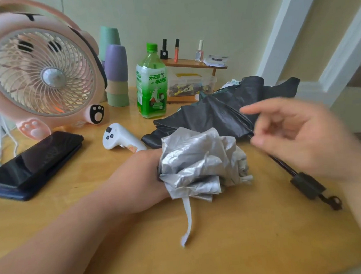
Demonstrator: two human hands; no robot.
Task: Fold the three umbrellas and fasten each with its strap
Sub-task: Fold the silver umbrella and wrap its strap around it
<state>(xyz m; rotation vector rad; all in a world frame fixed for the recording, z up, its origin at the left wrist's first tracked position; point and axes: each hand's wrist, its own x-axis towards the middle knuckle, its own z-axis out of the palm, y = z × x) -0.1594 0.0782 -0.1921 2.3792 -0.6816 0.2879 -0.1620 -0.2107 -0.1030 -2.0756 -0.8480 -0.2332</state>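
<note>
A silver umbrella (200, 163) lies bunched and crumpled in the middle of the wooden table, its grey strap (188, 219) dangling loose toward me. My left hand (144, 178) grips the umbrella from the left, its fingers hidden under the silver cloth. My right hand (297, 137) hovers blurred above and to the right, fingers loosely spread, holding nothing. Behind it lies a black umbrella (227, 110), unfolded and loose, with its shaft and black handle (306, 184) reaching toward the right table edge. No third umbrella shows plainly.
A pink fan (40, 71) stands at the back left, with a dark phone (36, 159) in front of it. A white controller (120, 138), a green bottle (151, 83), stacked cups (116, 75) and a small wooden shelf (193, 64) line the back.
</note>
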